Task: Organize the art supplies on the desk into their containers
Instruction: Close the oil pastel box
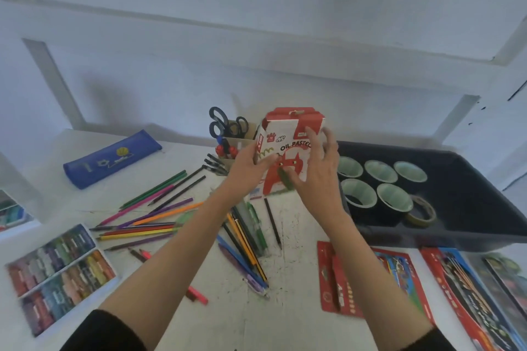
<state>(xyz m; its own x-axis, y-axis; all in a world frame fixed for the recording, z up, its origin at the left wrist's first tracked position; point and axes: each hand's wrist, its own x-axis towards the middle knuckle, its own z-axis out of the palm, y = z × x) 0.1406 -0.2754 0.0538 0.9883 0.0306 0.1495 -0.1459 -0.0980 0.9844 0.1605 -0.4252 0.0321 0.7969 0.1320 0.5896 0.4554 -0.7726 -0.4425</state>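
Sorting under way at the counter (296, 268). Clamped by its edge in the left grip (248, 162), raised clear of the surface: a red-and-white box (288, 148) lettered "OIL PASTEL", red cat beneath. Pinched at the thumb of the right grip (319, 171), against the box front: apparently a dark green stick (286, 179), remaining fingers spread loose. Likely step: returning a stray pastel to its box. Next, probably: finding the opening, unseen here, and sliding the stick in lengthwise. Below-left of both grips: loose pencils (148, 225), open pastel tray (60, 271). Other print too blurred to read.
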